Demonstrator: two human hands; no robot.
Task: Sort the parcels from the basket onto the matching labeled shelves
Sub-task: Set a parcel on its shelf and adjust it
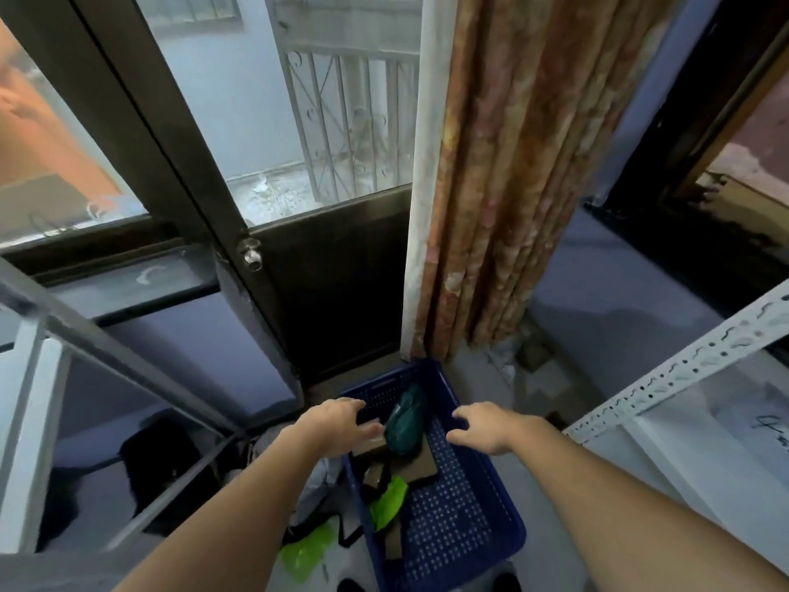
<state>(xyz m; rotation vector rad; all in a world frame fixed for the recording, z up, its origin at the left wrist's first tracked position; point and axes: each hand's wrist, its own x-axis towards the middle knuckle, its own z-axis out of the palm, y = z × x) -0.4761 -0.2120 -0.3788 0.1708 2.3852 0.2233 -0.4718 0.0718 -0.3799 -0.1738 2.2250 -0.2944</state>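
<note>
While both arms reach forward and down, the left hand [337, 423] hovers over the near-left rim of the blue basket [461, 519], fingers spread and loosely bent, holding nothing; its fingertips sit just beside a dark green parcel [405, 423]. That parcel leans on brown boxes [416, 465] along the basket's left side, with a bright green bag [389, 499] nearer the camera. Right half of the basket floor is bare mesh. The right hand [484, 427] hangs over that bare part, fingers relaxed and empty, apart from the parcels. A grey metal frame [128, 361] crowds the left; a white slotted shelf post [683, 369] crosses on the right. Basket's near edge is cut off below. Parcel labels cannot be made out.
</note>
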